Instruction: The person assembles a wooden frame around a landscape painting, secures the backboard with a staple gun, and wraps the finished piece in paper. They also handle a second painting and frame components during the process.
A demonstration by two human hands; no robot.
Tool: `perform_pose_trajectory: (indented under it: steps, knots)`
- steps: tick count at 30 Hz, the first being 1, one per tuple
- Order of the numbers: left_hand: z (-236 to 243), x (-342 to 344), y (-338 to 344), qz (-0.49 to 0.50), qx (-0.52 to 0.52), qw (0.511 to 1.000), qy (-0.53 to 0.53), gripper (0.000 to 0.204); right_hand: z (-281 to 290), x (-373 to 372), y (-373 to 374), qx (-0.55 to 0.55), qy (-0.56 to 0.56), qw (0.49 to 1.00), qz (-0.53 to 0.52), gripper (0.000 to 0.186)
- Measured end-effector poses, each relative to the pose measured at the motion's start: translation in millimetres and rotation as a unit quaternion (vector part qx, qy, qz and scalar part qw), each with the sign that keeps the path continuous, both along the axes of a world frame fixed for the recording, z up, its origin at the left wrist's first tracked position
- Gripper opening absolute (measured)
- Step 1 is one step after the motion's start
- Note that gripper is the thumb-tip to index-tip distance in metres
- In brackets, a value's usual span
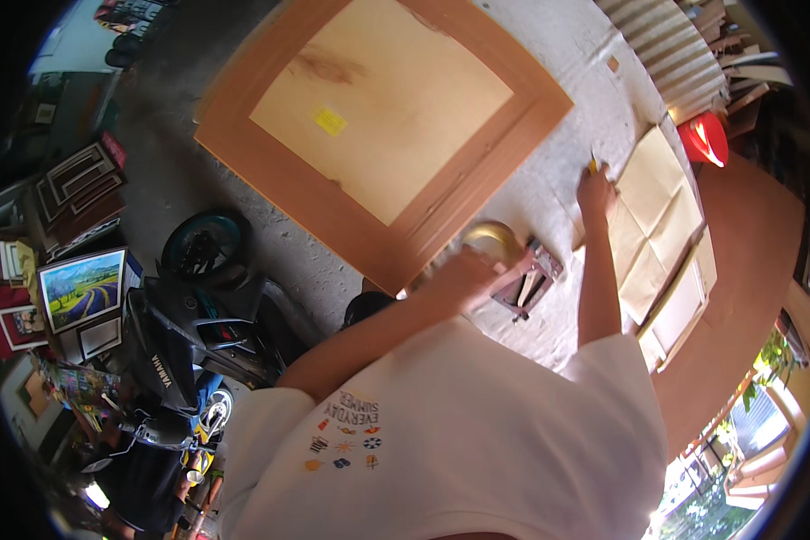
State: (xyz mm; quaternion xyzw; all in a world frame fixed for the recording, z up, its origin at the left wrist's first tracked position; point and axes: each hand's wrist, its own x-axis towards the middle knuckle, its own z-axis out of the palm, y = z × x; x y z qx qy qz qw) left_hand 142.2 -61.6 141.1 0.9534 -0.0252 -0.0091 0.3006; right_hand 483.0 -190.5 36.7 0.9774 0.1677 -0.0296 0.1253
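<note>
My right hand (596,191) is closed around a small yellow tool (592,166), possibly a cutter; most of it is hidden in the fist. It is beside a folded sheet of brown paper (650,216). My left hand (470,277) is slightly blurred, its fingers stretched toward a dark metal hand tool (538,277) on the floor, perhaps a staple gun. Whether they touch it, I cannot tell. Partly behind that hand lies a roll of tan tape (495,236). Ahead is a large square panel (486,180) with a wide brown border and a beige middle bearing a yellow label.
A black motorbike (189,346) stands at the left, near stacked picture frames (76,193) and a landscape painting (83,288). On the right are a large brown board (747,243), a red container (704,139) and a corrugated sheet (661,49). Concrete floor (540,45) surrounds the panel.
</note>
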Motion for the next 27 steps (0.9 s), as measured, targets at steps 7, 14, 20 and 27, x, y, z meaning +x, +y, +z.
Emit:
perform_pose_trajectory:
  steps: [7,14,20,27]
  knots:
    - [-86,21,-48,-0.215,0.195,0.957,-0.025,0.057,13,-1,-23,0.104,0.008,0.994,0.015,0.073]
    - [-91,-81,45,0.442,-0.027,0.887,-0.134,0.049,6,-9,49,0.232,0.005,0.948,0.218,0.058]
    - [-117,-155,83,0.718,-0.515,0.467,0.032,0.053,-2,-51,97,0.21,0.017,0.931,0.298,0.072]
    - [-96,-156,87,0.65,-0.632,0.412,-0.089,0.053,-9,-129,94,0.243,0.091,0.862,0.435,0.08]
